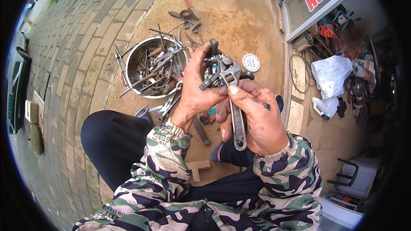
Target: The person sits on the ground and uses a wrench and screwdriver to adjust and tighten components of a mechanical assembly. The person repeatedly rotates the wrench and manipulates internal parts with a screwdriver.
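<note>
Head view, looking down past camouflage sleeves [284, 167]: two bare, grimy hands meet near the middle, holding an adjustable wrench [238, 122] against a small dark metal part with black knobs [212, 69]. Both are raised off the ground, just right of a round metal basin [132, 86] heaped with tools and scrap.

The likeliest trouble is a slip: if the wrench's jaws sit loose or askew on the part, a hard turn could make them skid off and knock the knuckles. Whether they really grip it cannot be told, as the tool's head overlaps the part. A weak hold on the left could also let the part twist or drop to the ground, among the loose items there, such as a dark metal rod [201, 131].

The left hand [195, 94] is partly open, curved around the part from the left, one digit reaching up along it; some fingertips are hidden. The right hand [263, 117] is closed around the wrench handle, its thumb pressed near the adjusting screw, the handle's holed end pointing down toward the person's lap.
</note>
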`<state>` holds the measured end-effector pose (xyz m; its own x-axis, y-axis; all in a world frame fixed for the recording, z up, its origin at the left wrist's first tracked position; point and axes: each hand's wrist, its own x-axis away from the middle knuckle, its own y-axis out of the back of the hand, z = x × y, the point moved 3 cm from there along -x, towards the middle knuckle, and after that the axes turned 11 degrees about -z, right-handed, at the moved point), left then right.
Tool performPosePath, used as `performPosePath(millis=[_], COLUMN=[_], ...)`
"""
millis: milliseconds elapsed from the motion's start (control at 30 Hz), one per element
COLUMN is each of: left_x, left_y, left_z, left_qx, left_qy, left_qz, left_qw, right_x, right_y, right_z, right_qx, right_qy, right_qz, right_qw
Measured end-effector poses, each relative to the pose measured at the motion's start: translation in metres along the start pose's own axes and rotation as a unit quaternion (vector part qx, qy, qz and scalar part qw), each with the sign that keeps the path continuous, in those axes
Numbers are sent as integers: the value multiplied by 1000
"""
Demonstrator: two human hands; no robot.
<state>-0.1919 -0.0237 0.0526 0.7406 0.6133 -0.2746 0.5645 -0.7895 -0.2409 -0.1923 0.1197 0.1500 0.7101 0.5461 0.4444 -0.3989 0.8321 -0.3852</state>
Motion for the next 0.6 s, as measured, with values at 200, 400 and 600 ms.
performPosePath(millis=[200,400,600], left_x=[1,0,3], left_y=[3,-9,-8], left_z=[-4,3,-2], left_qx=[20,-18,7], left_qy=[32,-12,-4], left_qz=[29,95,157], left_qw=[999,995,988], right_x=[-6,-59,-87], right_y=[22,42,-40], right_z=[33,123,150], right_qx=[180,550,864], right_qy=[-58,-79,64], right_qz=[5,165,208], right_qw=[982,815,455])
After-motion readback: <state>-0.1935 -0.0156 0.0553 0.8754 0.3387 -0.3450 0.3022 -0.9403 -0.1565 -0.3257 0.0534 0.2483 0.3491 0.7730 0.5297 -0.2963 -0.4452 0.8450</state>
